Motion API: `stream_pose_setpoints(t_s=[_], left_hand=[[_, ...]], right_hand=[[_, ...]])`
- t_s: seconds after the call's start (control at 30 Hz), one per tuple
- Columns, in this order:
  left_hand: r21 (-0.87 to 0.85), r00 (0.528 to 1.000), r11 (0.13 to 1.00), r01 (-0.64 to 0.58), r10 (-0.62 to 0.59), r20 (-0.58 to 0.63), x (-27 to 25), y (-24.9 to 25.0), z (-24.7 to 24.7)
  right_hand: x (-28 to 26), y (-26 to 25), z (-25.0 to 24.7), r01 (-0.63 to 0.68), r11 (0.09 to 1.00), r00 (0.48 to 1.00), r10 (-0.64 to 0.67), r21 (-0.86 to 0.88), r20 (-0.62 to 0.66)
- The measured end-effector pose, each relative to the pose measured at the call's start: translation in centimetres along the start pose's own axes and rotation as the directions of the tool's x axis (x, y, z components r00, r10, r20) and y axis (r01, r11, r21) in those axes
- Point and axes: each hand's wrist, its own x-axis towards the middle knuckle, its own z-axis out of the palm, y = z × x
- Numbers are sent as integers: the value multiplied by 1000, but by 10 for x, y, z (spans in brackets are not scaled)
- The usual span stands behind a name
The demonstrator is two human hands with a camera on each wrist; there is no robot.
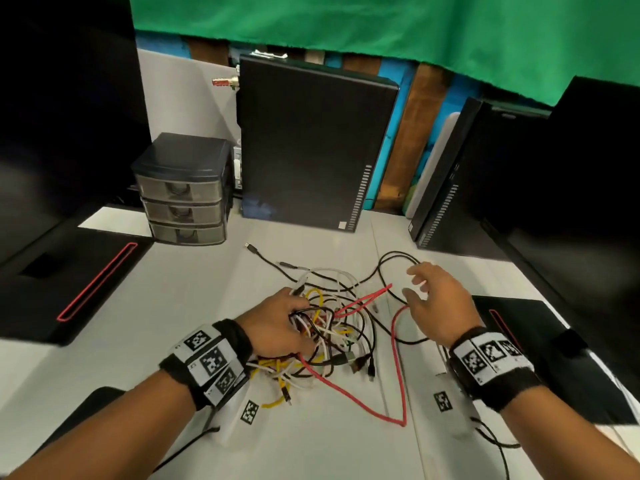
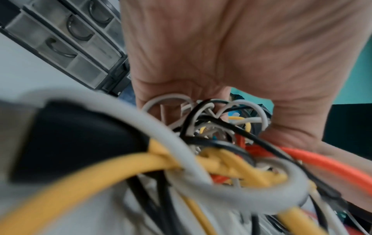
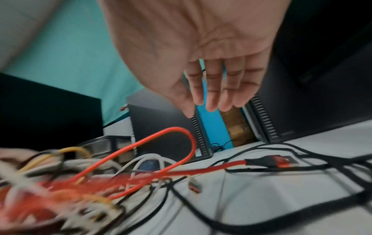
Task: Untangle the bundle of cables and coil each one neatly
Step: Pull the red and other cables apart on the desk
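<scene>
Bare forearms, no sleeves. Black fabric wristband (image 1: 239, 337) on the left wrist, wrapped with white blocks printed with black square fiducial markers (image 1: 212, 362). Matching black wristband (image 1: 509, 386) on the right wrist, with a row of white marker tags (image 1: 485, 355). No rings or gloves on either hand.

Braided red cable (image 1: 398, 368) (matt); smooth plastic drawers (image 1: 183, 202).
</scene>
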Motion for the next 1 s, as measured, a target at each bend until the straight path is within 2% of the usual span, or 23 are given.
stream_pose_setpoints(t_s=[0.03,0.1,0.13,0.17,0.23,0.27,0.33,0.4,0.43,0.47,0.5,0.53,0.57,0.6,0.63,0.67,0.7,0.77,0.83,0.9,1.0], left_hand=[[-16,1000,1000,8,-7,6,0,-1,0],[-40,1000,999,9,-8,26,1,-1,-1],[-50,999,999,3,-1,39,1,-1,-2],[-62,999,998,-4,7,49,1,-1,-2],[-84,998,996,-20,25,61,0,-2,-3],[-95,997,995,-18,25,67,0,-3,-4],[-113,997,994,-7,15,78,-1,-4,-5],[-135,997,991,-6,16,77,-2,-4,-6],[-140,997,990,-3,14,78,-3,-7,-9],[-142,997,990,-3,15,79,-3,-6,-9],[-140,997,990,7,5,82,-3,-7,-8],[-140,997,990,16,-5,83,-2,-7,-7],[-126,997,992,29,-20,78,0,-9,-6],[-109,997,993,41,-34,68,3,-10,-4],[-93,997,994,51,-46,57,5,-12,-3],[-85,997,995,55,-51,49,6,-13,-2],[-80,998,995,58,-55,44,8,-14,-2],[-62,997,995,77,-74,37,10,-17,-2],[-64,996,994,84,-81,44,10,-18,-3],[-98,997,993,67,-62,55,8,-17,-2],[-72,997,995,63,-60,45,9,-18,-1]], right_hand=[[-6,-4,4,134,991,990,-135,-17,-28],[-13,-18,5,363,928,929,-368,-86,-38],[-13,-26,6,437,892,899,-437,-118,27],[-12,-31,8,482,865,876,-471,-137,107],[-10,-41,13,502,843,848,-437,-190,301],[-10,-43,16,525,824,828,-436,-215,351],[-11,-44,23,584,774,789,-470,-244,397],[-13,-41,28,613,747,776,-507,-258,375],[-14,-41,28,590,772,798,-511,-237,319],[-11,-35,25,528,823,846,-487,-209,217],[-6,-29,19,412,892,911,-399,-184,106],[2,-19,11,244,959,970,-243,-145,20],[10,-11,3,54,994,998,-56,-90,-18],[15,-7,-3,-120,991,993,120,-65,-2],[17,-5,-6,-230,969,972,233,-92,31],[17,-8,-6,-253,953,963,264,-164,49],[13,-12,-2,-184,953,978,203,-239,55],[-5,-28,10,113,947,993,-95,-300,74],[-20,-45,18,386,865,923,-358,-321,143],[-21,-55,24,499,790,866,-438,-356,242],[-15,-61,30,550,765,818,-413,-335,400]])
